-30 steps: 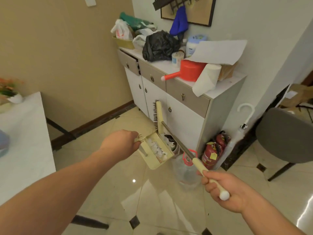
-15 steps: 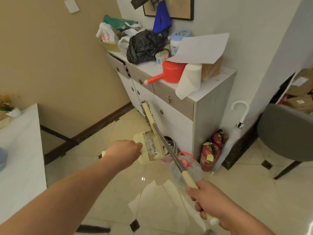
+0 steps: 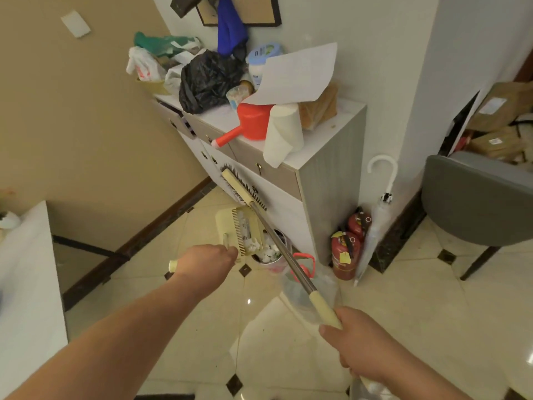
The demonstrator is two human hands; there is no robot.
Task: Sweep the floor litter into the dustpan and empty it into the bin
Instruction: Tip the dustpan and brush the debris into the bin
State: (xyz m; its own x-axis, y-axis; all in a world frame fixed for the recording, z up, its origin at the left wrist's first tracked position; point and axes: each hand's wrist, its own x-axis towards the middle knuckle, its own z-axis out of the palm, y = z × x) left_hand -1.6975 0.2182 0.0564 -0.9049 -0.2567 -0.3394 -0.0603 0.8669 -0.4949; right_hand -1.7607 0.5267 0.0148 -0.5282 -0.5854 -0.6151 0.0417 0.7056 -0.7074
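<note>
Dustpan, cream plastic with a comb-toothed edge, was tilted over the small round bin beside the cabinet; white litter lay inside. Left hand gripped its handle. Right hand clasped the metal-shafted broom. Glossy tiled floor lay open below.

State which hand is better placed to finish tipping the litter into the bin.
Left. The left hand grips the dustpan, already tilted over the bin; the right hand only holds the broom.

Open tiled floor lies nearside; the cabinet, fire extinguishers and umbrella crowd the bin.
</note>
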